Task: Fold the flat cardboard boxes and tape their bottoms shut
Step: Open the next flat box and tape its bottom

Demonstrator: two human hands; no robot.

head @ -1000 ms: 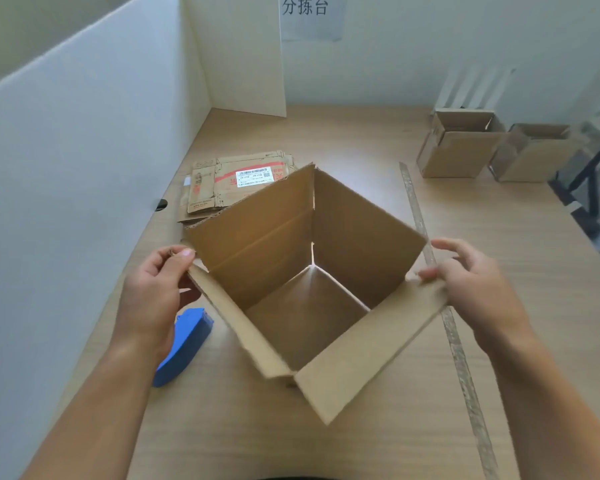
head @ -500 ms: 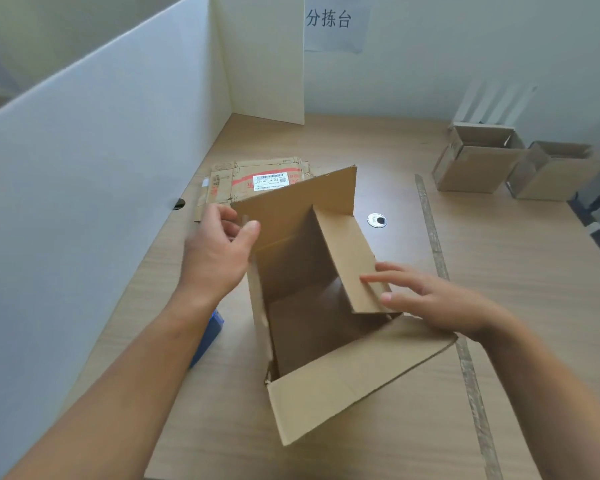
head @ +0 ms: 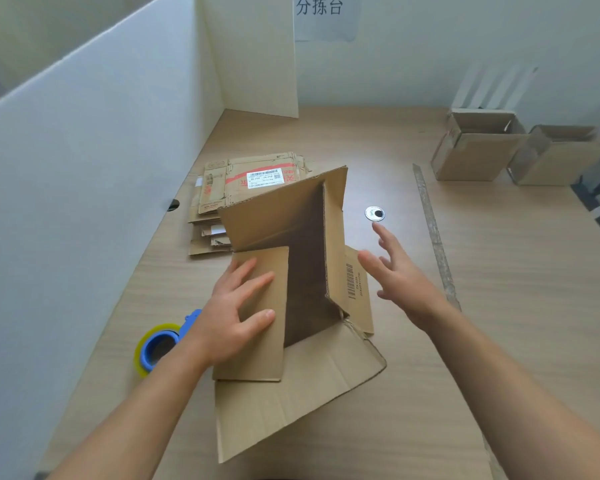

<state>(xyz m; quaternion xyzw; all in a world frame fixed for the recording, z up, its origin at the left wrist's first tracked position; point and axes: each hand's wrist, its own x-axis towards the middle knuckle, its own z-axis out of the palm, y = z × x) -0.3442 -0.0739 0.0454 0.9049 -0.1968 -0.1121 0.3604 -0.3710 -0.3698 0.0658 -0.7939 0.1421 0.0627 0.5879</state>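
Brown cardboard box (head: 278, 220), half-folded. Left hand (head: 232, 320) spread flat on its folded-in flap (head: 257, 362). Right hand (head: 402, 282) spread beside box.

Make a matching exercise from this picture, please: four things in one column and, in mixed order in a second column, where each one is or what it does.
Things
1. left hand
2. right hand
3. tape dispenser
4. stack of flat boxes

Places or states
A. lies behind the open box, near the white partition
B. presses a flap with flat fingers
C. lies on the table, left of the left wrist
D. fingers spread, holds nothing, right of the open box

Pairs: 1-B, 2-D, 3-C, 4-A
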